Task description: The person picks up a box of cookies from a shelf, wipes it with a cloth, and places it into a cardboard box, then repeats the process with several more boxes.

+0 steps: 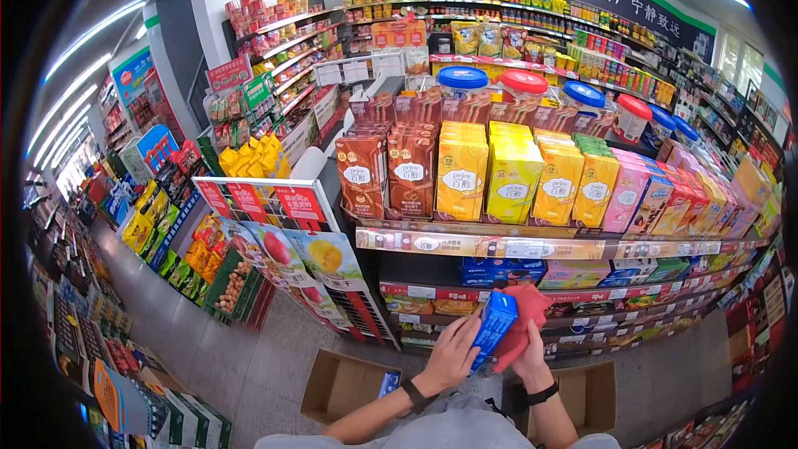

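My left hand (453, 352) grips a blue box (497, 321) with white print, its fingers closed along the left side. A red cloth (525, 312) is bunched in my right hand (529, 359) and lies against the right side of the box. Both hands are close together in front of the lower shelves. Below my left forearm, an open cardboard carton (328, 391) stands on the floor with a small blue pack (389, 383) in it. A second carton (598, 391) is partly hidden behind my right arm.
Ahead, a shelf carries rows of brown snack boxes (362, 173), yellow boxes (462, 170) and pink boxes (625, 198). Blue boxes (501, 270) fill part of the level below. A wire rack with a fruit poster (328, 259) stands left, beside the tiled aisle floor (220, 366).
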Demonstrator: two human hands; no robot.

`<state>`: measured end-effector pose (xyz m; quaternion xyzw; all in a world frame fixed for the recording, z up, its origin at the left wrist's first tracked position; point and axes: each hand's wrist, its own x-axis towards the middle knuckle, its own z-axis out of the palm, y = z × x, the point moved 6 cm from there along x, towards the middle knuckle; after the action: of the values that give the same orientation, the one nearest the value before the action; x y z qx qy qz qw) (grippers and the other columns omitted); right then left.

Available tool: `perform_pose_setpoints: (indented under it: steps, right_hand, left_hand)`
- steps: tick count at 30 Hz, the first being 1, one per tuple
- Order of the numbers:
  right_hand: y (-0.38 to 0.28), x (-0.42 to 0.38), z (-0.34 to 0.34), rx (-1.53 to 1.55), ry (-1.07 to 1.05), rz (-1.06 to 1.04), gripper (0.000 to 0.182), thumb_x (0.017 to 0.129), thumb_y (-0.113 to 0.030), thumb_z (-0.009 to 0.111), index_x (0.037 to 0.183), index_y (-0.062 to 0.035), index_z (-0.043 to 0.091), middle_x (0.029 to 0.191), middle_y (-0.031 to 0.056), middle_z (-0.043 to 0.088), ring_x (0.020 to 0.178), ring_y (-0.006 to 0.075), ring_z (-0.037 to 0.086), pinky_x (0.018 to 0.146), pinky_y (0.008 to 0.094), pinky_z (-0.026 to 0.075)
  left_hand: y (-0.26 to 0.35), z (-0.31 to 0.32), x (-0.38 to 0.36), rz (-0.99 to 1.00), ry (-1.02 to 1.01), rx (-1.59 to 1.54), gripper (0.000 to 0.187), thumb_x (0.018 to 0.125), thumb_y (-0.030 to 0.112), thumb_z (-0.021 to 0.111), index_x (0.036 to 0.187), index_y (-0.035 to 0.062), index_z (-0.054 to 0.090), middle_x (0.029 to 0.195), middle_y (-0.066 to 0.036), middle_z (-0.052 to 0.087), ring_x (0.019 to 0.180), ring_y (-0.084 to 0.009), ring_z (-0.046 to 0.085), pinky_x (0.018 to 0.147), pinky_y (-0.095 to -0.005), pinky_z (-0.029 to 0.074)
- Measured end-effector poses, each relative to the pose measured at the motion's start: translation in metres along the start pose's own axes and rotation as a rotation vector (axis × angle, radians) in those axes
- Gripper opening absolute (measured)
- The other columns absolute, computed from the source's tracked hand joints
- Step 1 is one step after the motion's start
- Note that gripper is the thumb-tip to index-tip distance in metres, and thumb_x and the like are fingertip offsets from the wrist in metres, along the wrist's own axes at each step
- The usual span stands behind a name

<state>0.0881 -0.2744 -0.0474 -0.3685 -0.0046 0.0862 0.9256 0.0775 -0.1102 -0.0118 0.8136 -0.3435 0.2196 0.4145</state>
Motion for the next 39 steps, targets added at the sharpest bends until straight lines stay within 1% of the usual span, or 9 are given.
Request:
perform_pose_setpoints:
  steps: [4, 11, 14, 18, 23, 27, 30, 36, 39]
  right_hand:
    - [0.040, -0.008, -0.010, -0.018, 0.062, 0.149, 0.062, 0.104, -0.050, 0.036, 0.151, -0.0096, 0.032, 0.151, 0.0128, 0.043, 0.139, 0.0315, 0.041, 0.117, 0.0495, 0.030]
    - [0.068, -0.037, -0.013, -0.111, 0.002, 0.366, 0.063, 0.104, -0.050, 0.040, 0.151, -0.0103, 0.031, 0.150, 0.0116, 0.043, 0.138, 0.0273, 0.042, 0.116, 0.0471, 0.033]
    - [0.030, -0.032, 0.002, -0.105, 0.109, 0.247, 0.063, 0.104, -0.050, 0.040, 0.151, -0.0094, 0.031, 0.149, 0.0120, 0.043, 0.137, 0.0283, 0.043, 0.115, 0.0479, 0.033]
    - [0.010, -0.012, -0.006, 0.063, 0.046, 0.077, 0.064, 0.104, -0.051, 0.032, 0.150, -0.0076, 0.032, 0.149, 0.0125, 0.044, 0.137, 0.0307, 0.042, 0.116, 0.0497, 0.032]
    - [0.053, -0.033, -0.004, -0.084, 0.039, 0.367, 0.064, 0.104, -0.049, 0.033, 0.151, -0.0063, 0.030, 0.149, 0.0147, 0.044, 0.137, 0.0318, 0.043, 0.117, 0.0497, 0.031]
    - [0.065, -0.038, -0.012, -0.129, -0.054, 0.497, 0.063, 0.103, -0.047, 0.037, 0.151, -0.0067, 0.030, 0.149, 0.0157, 0.044, 0.137, 0.0325, 0.043, 0.117, 0.0506, 0.031]
    - [0.042, -0.026, -0.020, -0.051, 0.044, 0.311, 0.063, 0.102, -0.046, 0.037, 0.150, -0.0067, 0.031, 0.149, 0.0156, 0.044, 0.137, 0.0325, 0.043, 0.117, 0.0506, 0.031]
    - [-0.014, 0.001, -0.011, 0.082, -0.026, -0.037, 0.067, 0.099, -0.048, 0.031, 0.149, -0.0025, 0.033, 0.149, 0.0174, 0.044, 0.137, 0.0345, 0.044, 0.116, 0.0498, 0.032]
    - [-0.001, 0.010, -0.005, 0.151, -0.069, 0.016, 0.070, 0.098, -0.050, 0.030, 0.150, -0.0025, 0.032, 0.150, 0.0179, 0.043, 0.138, 0.0352, 0.042, 0.116, 0.0493, 0.032]
  left_hand:
    - [-0.009, 0.003, 0.001, -0.175, 0.101, -0.169, 0.064, 0.092, 0.018, 0.060, 0.147, -0.0041, 0.035, 0.139, -0.027, 0.048, 0.122, -0.0443, 0.047, 0.105, -0.0488, 0.040]
    - [-0.019, -0.008, 0.006, -0.183, 0.053, -0.082, 0.085, 0.077, 0.019, 0.074, 0.149, 0.0016, 0.032, 0.131, -0.026, 0.052, 0.116, -0.0450, 0.048, 0.100, -0.0511, 0.040]
    - [-0.014, -0.004, -0.003, -0.155, 0.005, -0.159, 0.082, 0.076, 0.017, 0.074, 0.148, 0.0037, 0.037, 0.128, -0.026, 0.053, 0.113, -0.0442, 0.050, 0.098, -0.0504, 0.043]
    - [0.003, 0.007, -0.012, -0.038, -0.008, -0.147, 0.080, 0.076, 0.016, 0.074, 0.146, 0.0043, 0.037, 0.128, -0.029, 0.051, 0.114, -0.0453, 0.049, 0.098, -0.0526, 0.043]
    - [-0.009, -0.010, -0.003, -0.009, 0.162, -0.047, 0.082, 0.078, 0.027, 0.072, 0.146, 0.0024, 0.034, 0.130, -0.028, 0.050, 0.118, -0.0461, 0.047, 0.101, -0.0542, 0.039]
    - [-0.009, -0.020, 0.006, -0.133, 0.074, -0.070, 0.077, 0.075, 0.024, 0.073, 0.144, 0.0034, 0.044, 0.131, -0.025, 0.053, 0.121, -0.0425, 0.048, 0.102, -0.0503, 0.041]
    - [0.006, -0.013, 0.007, 0.050, -0.076, 0.046, 0.074, 0.072, 0.023, 0.074, 0.141, 0.0078, 0.051, 0.129, -0.023, 0.056, 0.117, -0.0407, 0.052, 0.099, -0.0502, 0.043]
    - [0.006, 0.001, -0.011, 0.083, -0.089, 0.033, 0.074, 0.069, 0.018, 0.072, 0.141, 0.0191, 0.053, 0.144, -0.017, 0.051, 0.114, -0.0349, 0.056, 0.092, -0.0444, 0.049]
    - [0.003, -0.005, -0.022, 0.026, -0.090, 0.074, 0.074, 0.068, 0.018, 0.073, 0.140, 0.0206, 0.054, 0.146, -0.016, 0.050, 0.113, -0.0349, 0.057, 0.095, -0.0441, 0.049]
